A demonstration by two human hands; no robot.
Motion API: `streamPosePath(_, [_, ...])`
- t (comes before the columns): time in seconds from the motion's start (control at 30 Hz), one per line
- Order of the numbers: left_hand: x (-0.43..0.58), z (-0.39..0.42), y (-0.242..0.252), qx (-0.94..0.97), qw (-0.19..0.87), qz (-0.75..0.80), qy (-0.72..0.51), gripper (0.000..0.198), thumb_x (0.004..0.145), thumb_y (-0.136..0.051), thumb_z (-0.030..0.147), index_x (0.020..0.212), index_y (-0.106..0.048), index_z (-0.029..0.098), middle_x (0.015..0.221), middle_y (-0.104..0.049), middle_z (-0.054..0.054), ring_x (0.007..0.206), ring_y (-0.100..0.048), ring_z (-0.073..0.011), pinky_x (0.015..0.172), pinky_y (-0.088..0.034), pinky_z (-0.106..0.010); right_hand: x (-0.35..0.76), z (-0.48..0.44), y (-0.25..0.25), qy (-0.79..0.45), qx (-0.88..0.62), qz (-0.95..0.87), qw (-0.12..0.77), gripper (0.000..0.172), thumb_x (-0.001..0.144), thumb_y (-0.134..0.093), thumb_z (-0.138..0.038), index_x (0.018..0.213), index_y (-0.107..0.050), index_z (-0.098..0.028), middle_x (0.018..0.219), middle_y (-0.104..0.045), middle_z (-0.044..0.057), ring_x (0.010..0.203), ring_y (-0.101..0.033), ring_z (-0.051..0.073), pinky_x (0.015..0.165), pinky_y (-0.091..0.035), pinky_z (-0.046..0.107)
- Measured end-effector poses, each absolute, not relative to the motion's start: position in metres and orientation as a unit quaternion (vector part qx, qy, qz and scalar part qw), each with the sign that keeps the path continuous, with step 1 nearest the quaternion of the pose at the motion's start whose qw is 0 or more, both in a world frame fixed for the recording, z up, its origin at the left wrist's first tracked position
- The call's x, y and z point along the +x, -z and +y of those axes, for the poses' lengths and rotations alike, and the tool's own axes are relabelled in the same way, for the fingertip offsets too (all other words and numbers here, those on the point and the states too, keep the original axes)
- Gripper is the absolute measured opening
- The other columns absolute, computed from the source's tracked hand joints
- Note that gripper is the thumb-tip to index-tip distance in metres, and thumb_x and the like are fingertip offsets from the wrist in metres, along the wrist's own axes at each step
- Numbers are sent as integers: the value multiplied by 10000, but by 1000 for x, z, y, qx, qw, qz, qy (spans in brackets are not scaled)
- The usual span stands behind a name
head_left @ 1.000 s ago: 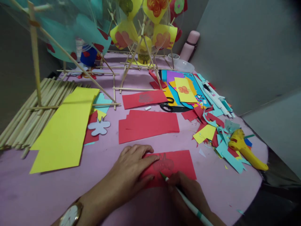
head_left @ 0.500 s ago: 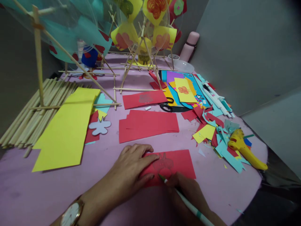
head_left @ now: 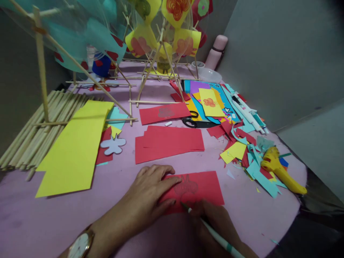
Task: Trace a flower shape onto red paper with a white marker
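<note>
Flat on the table lies a red paper strip [head_left: 209, 186] with a butterfly outline [head_left: 186, 186] drawn on it. My left hand [head_left: 156, 188] rests on the strip's left end, fingers spread. In my right hand [head_left: 211, 216] is a white marker with a green tip [head_left: 215, 233], its point touching the paper just below the outline. Beyond my hands lie stacked red strips [head_left: 172, 141]. Farther back, another red strip [head_left: 163, 112] bears a dark drawing.
Left are yellow paper sheets [head_left: 72, 150], wooden sticks [head_left: 34, 132] and a flower-shaped cutout [head_left: 113, 145]. Right are paper scraps [head_left: 249, 157], a yellow glue gun [head_left: 282, 170], markers [head_left: 248, 113] and black-handled scissors [head_left: 190, 122]. Stick frames with decorated wheels [head_left: 162, 36] stand behind.
The marker tip has shifted slightly down and left on the red strip. My left hand stays in place on the paper.
</note>
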State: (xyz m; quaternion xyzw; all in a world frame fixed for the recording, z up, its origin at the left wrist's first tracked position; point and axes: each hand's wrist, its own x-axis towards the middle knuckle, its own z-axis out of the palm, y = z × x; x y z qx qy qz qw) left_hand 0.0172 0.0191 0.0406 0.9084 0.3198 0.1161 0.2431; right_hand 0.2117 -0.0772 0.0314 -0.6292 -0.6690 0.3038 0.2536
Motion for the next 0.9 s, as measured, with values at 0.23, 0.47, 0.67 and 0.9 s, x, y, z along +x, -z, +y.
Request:
streamPosePath(0.23, [17,19,-41,906,247,321,-121,386,860,-585,292,1240,-518,300,1202,-515,-65,1069,-462,-252,895,-359,-420,214,-80,-28,-318,-636,-655,255,160,736,-441,-216,641,-569,-229,478,-597,-43,369,-491,110,382,-310,190])
streamPosePath(0.47, [17,18,-41,907,245,321,-117,398,853,-596,289,1241,-510,302,1204,-509,-56,1068,-463,-249,887,-359,-411,212,-81,-30,-321,-646,-636,274,174,729,-428,-189,617,-558,-212,504,-631,-26,409,-551,113,396,-330,182])
streamPosePath(0.67, [17,19,-40,909,243,318,-116,394,852,-592,284,1238,-511,295,1206,-508,-61,1079,-458,-255,890,-356,-418,211,-81,-33,-313,-657,-625,283,169,718,-426,-190,593,-537,-212,488,-631,-18,420,-578,126,393,-337,187])
streamPosePath(0.9, [17,19,-39,911,237,318,-110,400,854,-587,280,1244,-497,298,1205,-497,-60,1079,-448,-251,890,-348,-415,210,-83,-32,-327,-668,-598,298,166,720,-415,-184,587,-508,-216,479,-603,-31,436,-568,118,373,-284,187])
